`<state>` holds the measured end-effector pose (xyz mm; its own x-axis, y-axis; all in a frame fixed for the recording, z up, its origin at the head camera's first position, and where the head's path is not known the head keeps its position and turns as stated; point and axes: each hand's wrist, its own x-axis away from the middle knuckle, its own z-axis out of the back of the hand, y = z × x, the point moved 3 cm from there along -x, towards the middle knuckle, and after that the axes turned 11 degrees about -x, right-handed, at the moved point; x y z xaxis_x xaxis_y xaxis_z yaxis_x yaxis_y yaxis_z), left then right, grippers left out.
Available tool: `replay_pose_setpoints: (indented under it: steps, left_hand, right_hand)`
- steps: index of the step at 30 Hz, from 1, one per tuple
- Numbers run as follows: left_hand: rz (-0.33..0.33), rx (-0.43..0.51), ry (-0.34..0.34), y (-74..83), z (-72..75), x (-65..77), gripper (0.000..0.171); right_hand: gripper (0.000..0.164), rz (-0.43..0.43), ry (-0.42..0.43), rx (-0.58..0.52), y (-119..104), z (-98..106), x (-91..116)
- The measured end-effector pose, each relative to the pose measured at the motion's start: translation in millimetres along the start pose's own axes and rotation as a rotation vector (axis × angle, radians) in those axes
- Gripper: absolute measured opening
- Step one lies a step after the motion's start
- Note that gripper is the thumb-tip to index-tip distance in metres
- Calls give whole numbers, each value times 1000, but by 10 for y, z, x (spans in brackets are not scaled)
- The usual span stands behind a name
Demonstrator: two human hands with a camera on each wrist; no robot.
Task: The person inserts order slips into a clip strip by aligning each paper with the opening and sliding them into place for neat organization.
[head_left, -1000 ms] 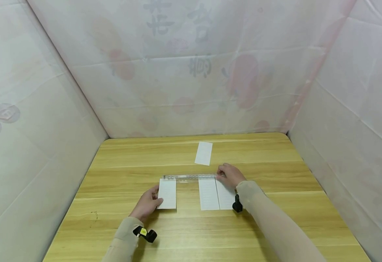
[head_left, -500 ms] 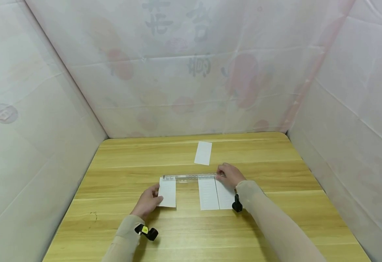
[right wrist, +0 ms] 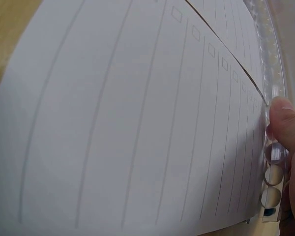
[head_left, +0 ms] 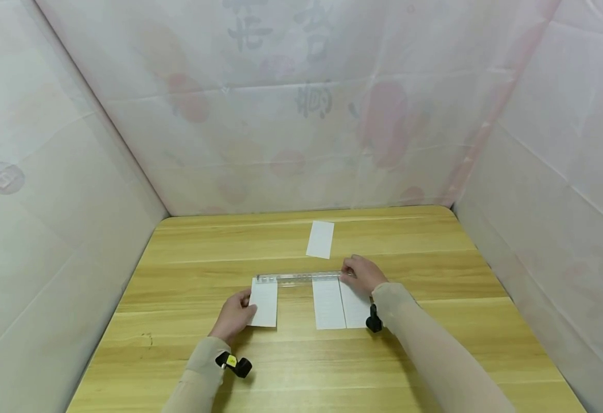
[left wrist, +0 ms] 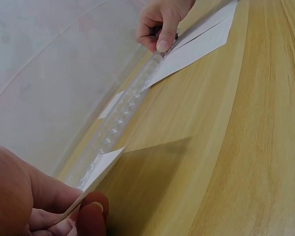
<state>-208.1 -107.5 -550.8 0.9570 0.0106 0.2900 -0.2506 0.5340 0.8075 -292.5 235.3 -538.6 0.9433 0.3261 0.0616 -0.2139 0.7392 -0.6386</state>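
My left hand [head_left: 234,312] pinches the left edge of a white lined paper card [head_left: 264,304], thumb on top and fingers beneath. In the left wrist view this card [left wrist: 104,164] tilts up off the table and casts a shadow. A long clear plastic strip [head_left: 295,279] with a row of round shapes runs across the cards' top edges. Its right end is between the thumb and curled fingers of my right hand [head_left: 364,275]. Under that end lie two more lined cards, the inner card [head_left: 329,305] and the outer card [head_left: 355,308], side by side; the right wrist view shows small printed squares.
Another white card [head_left: 321,240] lies alone farther back on the wooden table [head_left: 187,344]. Pale printed cloth walls [head_left: 280,143] stand behind and at both sides. A small black camera sits on each wrist.
The card in my left hand has shifted slightly, its lower edge a little higher against the table. My right hand and the strip stay in place; the whole view drifts slightly upward.
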Motion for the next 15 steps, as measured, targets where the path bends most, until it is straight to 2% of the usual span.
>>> replay_pose_setpoints:
  steps: [7, 15]
  left_hand:
    - [13, -1, 3, 5, -28, 8, 51]
    - [-5, -4, -2, 55, -60, 23, 50]
  right_hand:
    - [10, 1, 0, 2, 12, -1, 28]
    - [9, -7, -6, 0, 28, 7, 45]
